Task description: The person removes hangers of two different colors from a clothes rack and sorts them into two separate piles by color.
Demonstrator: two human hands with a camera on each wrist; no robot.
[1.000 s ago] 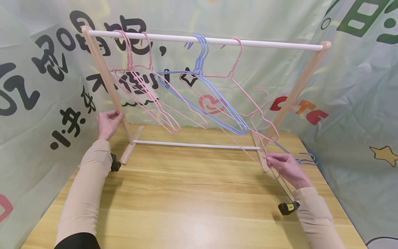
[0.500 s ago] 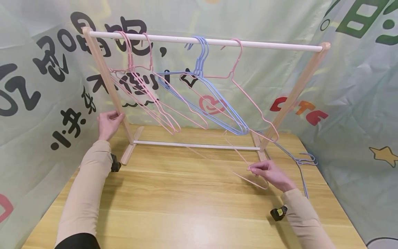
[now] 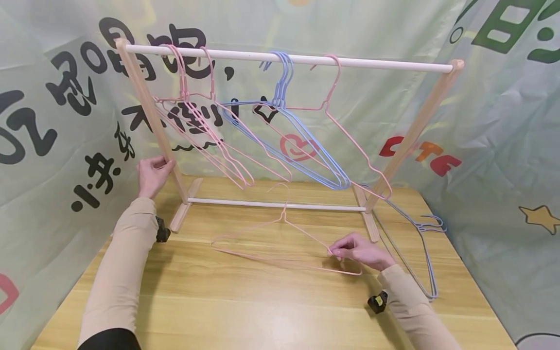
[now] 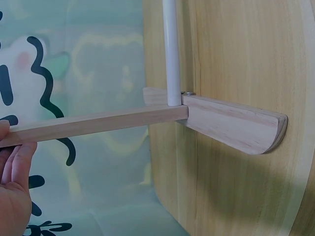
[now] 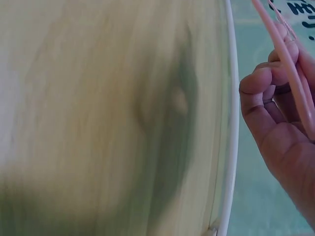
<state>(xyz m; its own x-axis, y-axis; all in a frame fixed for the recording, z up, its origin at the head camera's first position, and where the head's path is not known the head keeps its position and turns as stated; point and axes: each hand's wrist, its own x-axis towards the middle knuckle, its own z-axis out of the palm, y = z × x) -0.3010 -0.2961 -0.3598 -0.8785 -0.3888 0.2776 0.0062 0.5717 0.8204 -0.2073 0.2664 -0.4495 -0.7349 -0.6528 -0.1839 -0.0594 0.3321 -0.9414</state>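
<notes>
My left hand point(image 3: 153, 175) grips the left wooden post point(image 3: 150, 109) of a clothes rack; the left wrist view has the fingers around that post point(image 4: 98, 124) above its foot point(image 4: 231, 123). Low in front of the rack, my right hand point(image 3: 358, 250) pinches a pink hanger point(image 3: 306, 233) by its right shoulder, hook up and to the left. Close up in the right wrist view, the pink hanger point(image 5: 288, 64) passes across the curled fingers. From the white top rail point(image 3: 393, 64) hang several pink hangers point(image 3: 218, 141), a bunch of blue hangers point(image 3: 302, 136) and another pink hanger point(image 3: 350, 136).
Blue hangers point(image 3: 422, 228) lie on the wooden table point(image 3: 245, 311) by the rack's right foot point(image 3: 371, 226). A white lower rail point(image 3: 271, 204) joins the two feet. Printed cloth point(image 3: 494, 160) closes off the back and sides. Small black wrist cameras point(image 3: 378, 302) sit at both wrists.
My right hand has moved left and toward me with the pink hanger, away from the blue hangers on the table. The left hand has stayed on the post.
</notes>
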